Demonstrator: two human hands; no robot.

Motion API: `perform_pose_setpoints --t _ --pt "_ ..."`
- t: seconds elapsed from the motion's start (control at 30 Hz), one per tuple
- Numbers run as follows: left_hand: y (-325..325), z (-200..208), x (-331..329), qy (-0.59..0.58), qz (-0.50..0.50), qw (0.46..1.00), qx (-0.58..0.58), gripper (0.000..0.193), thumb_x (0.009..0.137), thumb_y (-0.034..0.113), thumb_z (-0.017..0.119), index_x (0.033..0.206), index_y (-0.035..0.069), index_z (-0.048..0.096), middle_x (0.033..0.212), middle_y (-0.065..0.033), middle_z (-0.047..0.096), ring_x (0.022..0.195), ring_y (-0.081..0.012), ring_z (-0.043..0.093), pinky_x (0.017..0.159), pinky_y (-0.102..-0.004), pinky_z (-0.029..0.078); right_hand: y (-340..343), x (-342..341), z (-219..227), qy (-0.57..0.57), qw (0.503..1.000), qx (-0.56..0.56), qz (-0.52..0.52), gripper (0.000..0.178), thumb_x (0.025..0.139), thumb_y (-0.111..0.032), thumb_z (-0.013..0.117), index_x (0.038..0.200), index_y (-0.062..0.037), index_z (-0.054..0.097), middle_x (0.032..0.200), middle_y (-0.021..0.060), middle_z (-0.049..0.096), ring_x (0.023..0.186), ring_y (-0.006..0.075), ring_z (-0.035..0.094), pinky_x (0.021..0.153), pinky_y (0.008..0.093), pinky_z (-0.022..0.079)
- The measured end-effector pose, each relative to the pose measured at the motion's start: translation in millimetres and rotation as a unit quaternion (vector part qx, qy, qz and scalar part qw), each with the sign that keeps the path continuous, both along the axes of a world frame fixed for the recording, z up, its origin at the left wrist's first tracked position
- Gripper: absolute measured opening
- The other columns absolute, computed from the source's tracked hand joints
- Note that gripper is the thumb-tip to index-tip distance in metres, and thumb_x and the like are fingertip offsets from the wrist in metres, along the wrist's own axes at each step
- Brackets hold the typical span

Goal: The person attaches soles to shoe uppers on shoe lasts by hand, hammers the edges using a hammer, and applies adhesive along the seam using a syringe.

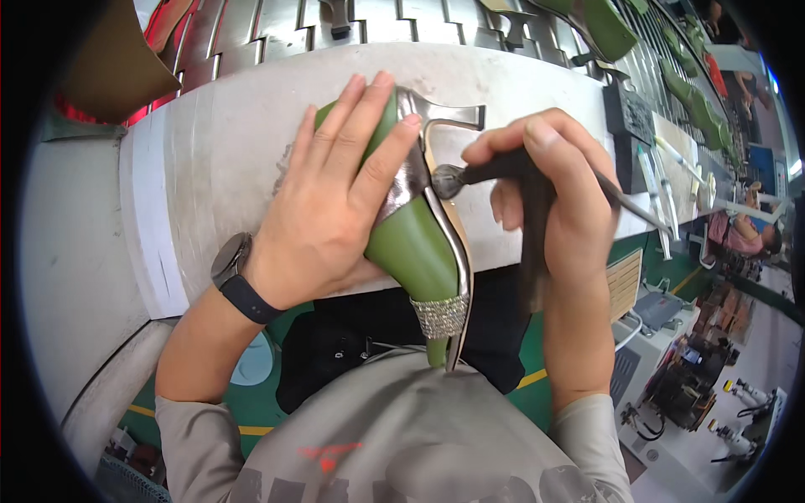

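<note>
A high-heeled shoe on a green last [415, 243] lies on its side across the white worktable, its sole facing right and its toe toward my body. The shoe has a metallic heel [449, 114], a shiny dark strap and a glittering band [440, 318] near the toe. My left hand [323, 197] lies over the back of the shoe and holds it down. In my right hand [566, 180], fingers closed around it, is a dark hammer [537, 201]. The round metal hammer face [449, 180] touches or nearly touches the sole edge below the heel; part of the hammer is blurred.
Beyond the worktable [226, 126] runs a slatted metal conveyor [272, 29] with other green lasts [599, 29] and heels. Pen-like tools [658, 197] and a black block [629, 113] sit at the table's right end. Another person [742, 232] is far right, past machinery [683, 386].
</note>
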State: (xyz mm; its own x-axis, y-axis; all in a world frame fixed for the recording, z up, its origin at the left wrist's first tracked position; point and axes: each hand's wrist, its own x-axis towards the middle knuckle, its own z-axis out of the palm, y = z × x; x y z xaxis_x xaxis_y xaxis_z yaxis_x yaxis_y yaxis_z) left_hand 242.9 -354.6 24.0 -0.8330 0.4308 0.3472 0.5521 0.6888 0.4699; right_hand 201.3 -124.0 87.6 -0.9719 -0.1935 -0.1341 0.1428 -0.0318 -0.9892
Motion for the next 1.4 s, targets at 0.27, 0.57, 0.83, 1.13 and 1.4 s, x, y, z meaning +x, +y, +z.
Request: perform_pose_setpoints --t 0.27,0.57,0.83,1.13,1.4 --pt "29.9 11.1 10.6 0.120 -0.114 0.986 -0.033 0.045 0.085 0.014 0.072 0.130 0.007 0.069 0.129 -0.0077 0.073 0.133 -0.0224 0.065 0.123 -0.0676 0.032 40.0 76.3 11.5 0.058 0.994 0.068 -0.057 0.025 0.105 -0.017 0.057 0.104 0.0049 0.068 0.098 0.0205 0.076 0.057 0.0103 0.059 0.056 0.0235 0.049" --pt "32.8 3.2 10.1 0.146 -0.123 0.982 -0.005 0.022 0.086 0.012 0.069 0.106 0.005 0.073 0.113 -0.0073 0.077 0.115 -0.0226 0.073 0.121 -0.0597 0.039 24.5 112.3 10.0 0.080 0.995 -0.058 -0.033 0.019 0.103 -0.014 0.059 0.102 0.0041 0.064 0.101 0.0224 0.075 0.061 0.0127 0.058 0.058 0.0265 0.051" --pt "26.5 7.6 2.2 0.140 -0.141 0.980 -0.021 0.040 0.075 0.017 0.081 0.112 0.005 0.069 0.119 -0.0083 0.075 0.116 -0.0264 0.072 0.117 -0.0555 0.042 31.5 69.6 19.5 0.114 0.992 0.045 -0.038 0.017 0.101 -0.011 0.065 0.101 0.0056 0.068 0.098 0.0140 0.078 0.062 0.0071 0.059 0.058 0.0224 0.050" --pt "16.1 40.5 1.3 0.008 -0.211 0.977 -0.013 0.068 0.066 0.037 0.090 0.121 0.004 0.070 0.131 -0.0118 0.071 0.130 -0.0310 0.064 0.122 -0.0564 0.036 101.2 52.3 -24.5 0.420 0.763 0.491 -0.019 0.042 0.086 0.004 0.069 0.128 0.0020 0.066 0.125 0.0228 0.070 0.104 0.0364 0.072 0.094 0.0407 0.059" --pt "6.2 18.4 -56.9 -0.006 0.074 0.977 0.199 0.032 0.104 0.026 0.066 0.118 -0.003 0.072 0.124 -0.0213 0.073 0.120 -0.0354 0.068 0.105 -0.0416 0.050 191.4 32.6 -44.9 0.018 0.925 -0.200 -0.323 0.050 0.100 -0.010 0.064 0.144 0.0056 0.046 0.129 0.0257 0.068 0.109 0.0317 0.072 0.094 0.0419 0.060"
